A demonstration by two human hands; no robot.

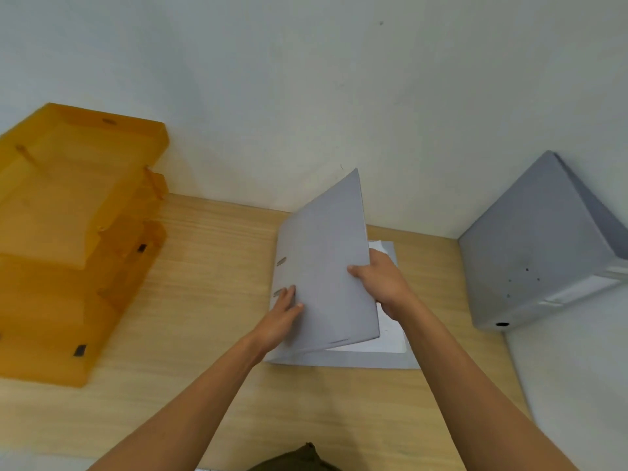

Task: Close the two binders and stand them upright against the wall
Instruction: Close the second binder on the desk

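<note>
The grey open binder (326, 266) lies on the worktop (210, 300), its cover half-raised, right hand (380, 283) fingers clamped on the cover edge, left hand (280, 317) fingers spread flat against it.

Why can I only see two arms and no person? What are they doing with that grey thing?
The camera sits on the person's head and looks down, so you see only their arms. There is one picture, taken from up there. On the light wooden desk lies a grey cardboard binder with white paper sheets inside. The left hand presses on its half-raised cover near the spine, and the right hand has a grip on the cover's edge, part way between open and shut. A second grey binder, already shut, stands by the white wall on the right. Stacked orange plastic trays sit on the left.
</note>
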